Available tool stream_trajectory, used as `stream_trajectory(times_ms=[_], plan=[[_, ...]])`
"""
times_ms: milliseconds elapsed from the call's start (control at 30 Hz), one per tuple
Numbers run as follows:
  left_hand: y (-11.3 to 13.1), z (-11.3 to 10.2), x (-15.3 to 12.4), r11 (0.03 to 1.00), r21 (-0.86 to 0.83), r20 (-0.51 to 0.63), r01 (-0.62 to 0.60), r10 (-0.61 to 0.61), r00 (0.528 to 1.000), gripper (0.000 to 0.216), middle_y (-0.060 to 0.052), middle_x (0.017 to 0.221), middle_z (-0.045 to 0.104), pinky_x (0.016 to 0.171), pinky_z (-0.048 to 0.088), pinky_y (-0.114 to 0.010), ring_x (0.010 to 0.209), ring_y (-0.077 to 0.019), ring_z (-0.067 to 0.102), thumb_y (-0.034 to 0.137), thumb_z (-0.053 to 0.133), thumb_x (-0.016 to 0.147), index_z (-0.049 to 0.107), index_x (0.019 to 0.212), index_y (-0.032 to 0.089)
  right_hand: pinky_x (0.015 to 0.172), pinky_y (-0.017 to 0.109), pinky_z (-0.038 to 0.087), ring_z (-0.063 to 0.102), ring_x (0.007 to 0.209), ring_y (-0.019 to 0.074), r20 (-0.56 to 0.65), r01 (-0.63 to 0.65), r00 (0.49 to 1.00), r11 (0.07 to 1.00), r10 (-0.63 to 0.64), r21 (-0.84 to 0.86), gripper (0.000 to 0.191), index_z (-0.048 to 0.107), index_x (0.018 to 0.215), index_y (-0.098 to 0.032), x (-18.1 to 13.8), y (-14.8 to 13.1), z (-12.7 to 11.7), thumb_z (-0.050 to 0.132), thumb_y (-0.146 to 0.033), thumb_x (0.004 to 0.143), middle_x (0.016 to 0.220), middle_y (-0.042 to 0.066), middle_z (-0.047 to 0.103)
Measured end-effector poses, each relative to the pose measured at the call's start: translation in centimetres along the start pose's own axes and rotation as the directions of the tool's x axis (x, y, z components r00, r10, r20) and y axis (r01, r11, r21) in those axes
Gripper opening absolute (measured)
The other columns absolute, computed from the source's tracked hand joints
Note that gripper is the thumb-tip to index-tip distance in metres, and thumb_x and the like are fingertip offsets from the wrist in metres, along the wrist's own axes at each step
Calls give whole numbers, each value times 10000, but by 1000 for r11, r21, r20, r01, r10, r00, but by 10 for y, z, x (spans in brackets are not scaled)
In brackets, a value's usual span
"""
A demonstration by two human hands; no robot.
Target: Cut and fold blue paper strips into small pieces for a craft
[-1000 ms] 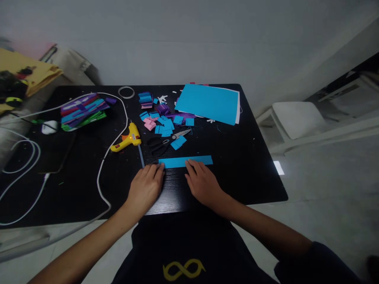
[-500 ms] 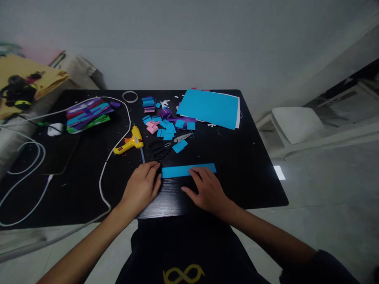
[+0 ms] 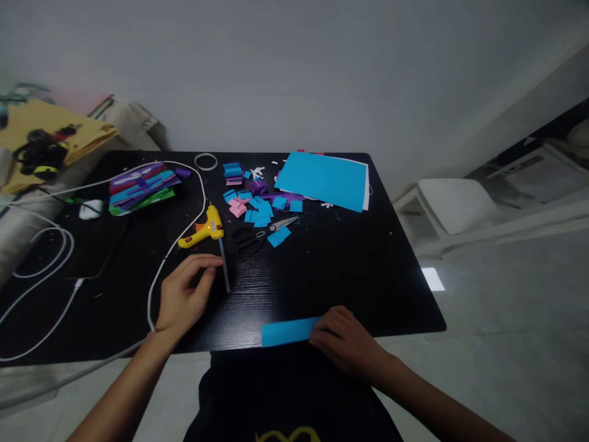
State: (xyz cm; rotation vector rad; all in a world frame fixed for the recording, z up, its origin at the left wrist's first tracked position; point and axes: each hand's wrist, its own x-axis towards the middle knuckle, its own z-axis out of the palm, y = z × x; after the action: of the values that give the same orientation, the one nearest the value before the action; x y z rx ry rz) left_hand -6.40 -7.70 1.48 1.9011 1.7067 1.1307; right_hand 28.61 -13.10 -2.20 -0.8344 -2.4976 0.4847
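One narrow strip of blue paper (image 3: 288, 332) lies nearest us, by the front edge of the black table (image 3: 377, 276). We see an even, bright blue, straight long sides and a squarely cut left end; the right end slants slightly away from us, mostly covered by our right hand (image 3: 343, 341), with just a small blue tip showing past it. Those fingers curl over the paper, though we cannot tell whether they pinch it or only press on it. Farther left, our left hand (image 3: 181, 294) is loosely bent, a gap between thumb and forefinger, fingertips right by a glue stick (image 3: 227, 279); we cannot tell whether they touch it. The stick pokes from a yellow glue gun (image 3: 212, 226). To its right we find black-handled scissors (image 3: 277, 226) beside small blue paper pieces (image 3: 263, 212) and pink pieces (image 3: 238, 209). Beyond them, a large blue sheet (image 3: 322, 179) overlaps a white sheet (image 3: 367, 196), before a grey wall (image 3: 294, 67).
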Motion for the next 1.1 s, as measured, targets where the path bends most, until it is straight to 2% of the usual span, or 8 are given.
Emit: stream_trajectory(times_ms=[133, 400, 467, 600, 700, 767, 933, 1100], plan=[[3, 3, 7, 999, -52, -6, 14, -14, 1000, 154, -36, 1061, 718, 950, 504, -304, 1035, -181, 673, 250, 582, 971, 729, 995, 213, 863, 387, 491, 616, 1036, 242, 109, 20, 994, 1000, -21, 16, 374, 637, 1227, -174, 12, 0, -2, 723, -363, 916, 1158, 117, 686], [9, 11, 7, 991, -127, 42, 35, -29, 999, 165, -41, 1019, 724, 914, 512, -316, 989, -191, 675, 275, 592, 959, 743, 976, 212, 685, 308, 469, 605, 746, 163, -46, 66, 997, 992, -61, 112, 209, 686, 1096, -173, 4, -10, 7, 532, -95, 978, 913, 55, 743], [9, 12, 9, 980, -175, 40, 90, -84, 996, 164, -41, 993, 730, 898, 519, -319, 964, -195, 678, 306, 619, 942, 750, 963, 210, 702, 296, 492, 641, 770, 159, -70, -77, 992, 950, 103, 301, 157, 704, 1063, -208, 12, -8, -10, 589, -152, 973, 908, 39, 748], [20, 25, 27, 882, -391, 100, 264, -244, 965, 238, -50, 927, 744, 820, 552, -315, 859, -188, 688, 390, 658, 914, 744, 1004, 187, 727, 287, 539, 672, 796, 164, 56, -478, 733, 455, 678, 751, 120, 690, 934, -219, 58, 5, -43, 726, -326, 895, 877, 16, 713], [34, 43, 53, 751, -557, 272, 353, -237, 933, 340, -66, 921, 742, 746, 575, -302, 844, -194, 699, 452, 694, 876, 724, 1053, 163, 757, 292, 555, 685, 839, 165, 279, -454, 695, 104, 662, 885, 254, 673, 952, -210, 100, 17, -41, 816, -334, 782, 925, 15, 723], [40, 57, 69, 703, -606, 377, 372, -157, 913, 407, -80, 954, 732, 675, 581, -295, 829, -199, 697, 515, 682, 869, 710, 1050, 152, 713, 283, 560, 686, 782, 155, 344, -450, 684, 1, 643, 893, 339, 653, 923, -202, 122, 25, -29, 874, -314, 692, 860, -1, 717], [35, 83, 85, 686, -592, 435, 424, -170, 884, 391, 49, 605, 601, 446, 454, -214, 461, -100, 547, 501, 788, 776, 636, 903, 163, 702, 326, 608, 718, 783, 184, 359, -485, 722, 62, 592, 873, 403, 628, 861, -188, 149, 48, -2, 910, -338, 617, 816, -2, 722], [24, 91, 77, 675, -589, 486, 446, -145, 862, 384, 47, 569, 611, 488, 466, -221, 471, -105, 568, 499, 801, 767, 636, 847, 162, 687, 297, 602, 708, 785, 170, 208, -422, 729, 188, 652, 887, 322, 699, 872, -187, 163, 70, 0, 845, -417, 701, 863, 17, 740]])
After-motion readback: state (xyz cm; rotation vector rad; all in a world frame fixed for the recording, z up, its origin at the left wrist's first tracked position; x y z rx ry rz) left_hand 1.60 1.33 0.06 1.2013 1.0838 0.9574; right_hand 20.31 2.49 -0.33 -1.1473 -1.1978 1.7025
